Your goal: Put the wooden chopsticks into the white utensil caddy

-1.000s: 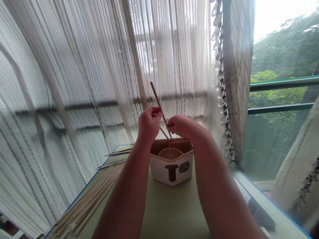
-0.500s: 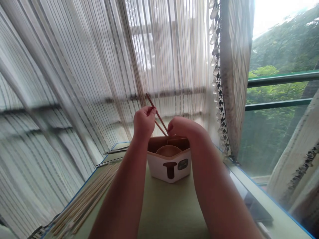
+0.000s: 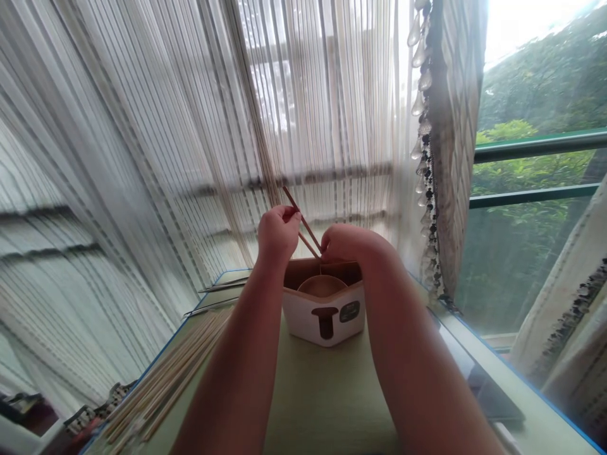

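My left hand (image 3: 279, 235) pinches a thin brown wooden stick (image 3: 291, 198) that slants down to the right. Its lower end meets the curled fingers of my right hand (image 3: 351, 241), at the back rim of a box. A second wooden stick (image 3: 309, 245) slants below the first and comes together with it at my right fingertips. The box (image 3: 301, 323) is white with a brown inside, a T-shaped cutout and a dark label. Inside it shows a round brown form (image 3: 323, 285). My right fingertips are partly hidden, and their exact hold on the sticks is hard to see.
A bundle of long wooden sticks (image 3: 175, 363) lies on the pale green table (image 3: 327, 392) at the left. Thin dark metal rods (image 3: 211, 308) are behind it. A dark flat device (image 3: 490, 395) lies at the right. Striped curtains (image 3: 322, 126) hang behind the table.
The view has shifted slightly. Both hands keep about the same places on the sticks over the box, and the two sticks still meet at my right fingers.
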`<move>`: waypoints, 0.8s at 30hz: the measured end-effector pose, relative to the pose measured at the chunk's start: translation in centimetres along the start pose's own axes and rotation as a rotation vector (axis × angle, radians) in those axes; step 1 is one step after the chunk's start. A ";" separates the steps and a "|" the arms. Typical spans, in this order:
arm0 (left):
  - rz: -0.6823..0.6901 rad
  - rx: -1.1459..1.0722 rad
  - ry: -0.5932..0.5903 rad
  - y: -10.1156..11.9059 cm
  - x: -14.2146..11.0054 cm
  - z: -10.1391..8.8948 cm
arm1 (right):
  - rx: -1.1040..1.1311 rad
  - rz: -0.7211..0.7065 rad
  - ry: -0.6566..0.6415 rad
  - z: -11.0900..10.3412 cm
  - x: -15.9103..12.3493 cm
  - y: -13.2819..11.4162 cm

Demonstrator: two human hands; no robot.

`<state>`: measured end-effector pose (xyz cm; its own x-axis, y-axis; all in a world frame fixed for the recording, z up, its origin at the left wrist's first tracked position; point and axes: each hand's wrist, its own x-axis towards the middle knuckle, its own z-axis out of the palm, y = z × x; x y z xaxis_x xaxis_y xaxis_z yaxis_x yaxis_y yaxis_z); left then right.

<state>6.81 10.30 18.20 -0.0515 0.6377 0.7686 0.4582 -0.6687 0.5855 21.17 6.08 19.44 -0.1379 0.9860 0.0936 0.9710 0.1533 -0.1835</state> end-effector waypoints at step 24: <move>-0.050 0.200 -0.083 1.6 -0.7 -0.8 | -0.049 0.042 -0.026 -0.9 -1.3 -0.7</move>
<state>6.87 8.49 18.82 -0.0094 0.7029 0.7113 0.6243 -0.5515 0.5533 20.88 4.60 20.27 -0.1015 0.9930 0.0612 0.9843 0.1092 -0.1389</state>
